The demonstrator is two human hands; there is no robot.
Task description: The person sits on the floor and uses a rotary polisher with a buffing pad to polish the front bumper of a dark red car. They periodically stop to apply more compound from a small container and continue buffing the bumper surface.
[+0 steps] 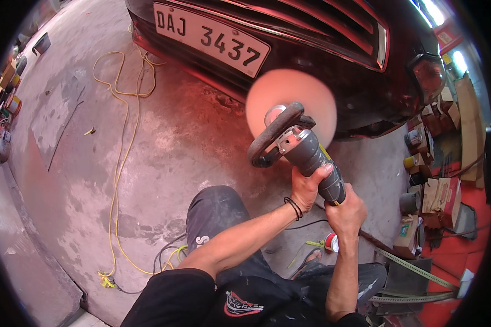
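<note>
Both hands grip a rotary polisher [311, 155], a dark grey machine with a black loop handle [273, 136] near its head. My left hand [306, 186] is closed round the middle of the body, its thumb along the top. Behind it, my right hand [347, 213] wraps the rear end. A large pale round pad [317, 103], with a smooth, blurred face, overlaps the lower front bumper of a dark car [360, 92]; whether it presses on the bumper, I cannot tell. A white number plate [210, 41] is just left of the pad.
A yellow cord [117, 180] loops over the concrete floor at left, its plug end joining a dark cable. Boxes [442, 199] and cans line the right side. A small red-and-white can [331, 242] stands near my foot. A black tub [41, 43] is far left.
</note>
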